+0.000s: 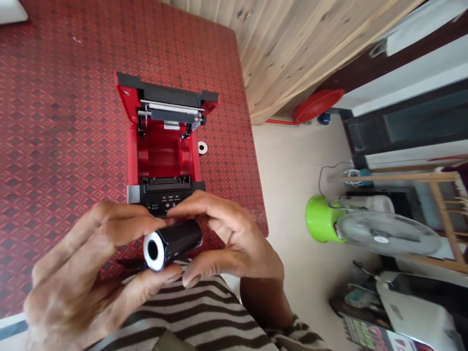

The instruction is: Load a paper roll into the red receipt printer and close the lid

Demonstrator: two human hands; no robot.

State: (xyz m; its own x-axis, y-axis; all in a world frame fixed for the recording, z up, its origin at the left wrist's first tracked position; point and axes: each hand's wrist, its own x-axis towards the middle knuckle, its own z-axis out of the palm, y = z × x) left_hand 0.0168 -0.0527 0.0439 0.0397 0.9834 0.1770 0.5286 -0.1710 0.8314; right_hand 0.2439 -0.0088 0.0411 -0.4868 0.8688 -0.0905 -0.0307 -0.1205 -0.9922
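Note:
A paper roll in a shiny black wrapper is held between my two hands, its white end with a dark core hole facing left. My left hand grips the white end with fingers above and thumb below. Around the other end, my right hand closes with fingers on top and thumb underneath. Just beyond my hands stands a red and black receipt printer, its lid raised and its red paper bay bare. Part of the black button panel is covered by my fingers.
A second small roll lies right of the printer on the red patterned tablecloth. A wooden panel borders the table at the back right. Off to the right are a green bucket and a fan on the floor.

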